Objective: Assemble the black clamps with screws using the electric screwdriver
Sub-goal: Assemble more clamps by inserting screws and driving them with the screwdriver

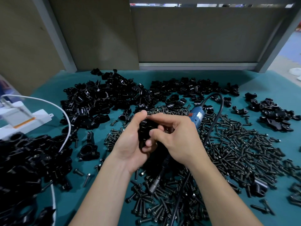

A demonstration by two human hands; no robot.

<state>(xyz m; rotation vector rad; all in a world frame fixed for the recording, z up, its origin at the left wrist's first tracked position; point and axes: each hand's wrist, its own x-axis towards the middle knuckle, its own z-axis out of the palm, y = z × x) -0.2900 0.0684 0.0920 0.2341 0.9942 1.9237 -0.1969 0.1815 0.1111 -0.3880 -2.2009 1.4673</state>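
Above the teal tabletop [162, 75], your left hand [130, 144] grips a black clamp [145, 129], right hand [177, 137] pinching in a dark screw [166, 131]; blue electric screwdriver [197, 116] next.

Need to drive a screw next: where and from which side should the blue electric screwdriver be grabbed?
Grip the electric screwdriver round its blue barrel, coming from above on the right side. It lies flat on the screws, cord leaving its far end, and its front is hidden under the right hand.

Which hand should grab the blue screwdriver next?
The right hand, probably: the blue screwdriver lies just beside it on the table, while the left hand grips the black clamp from underneath.
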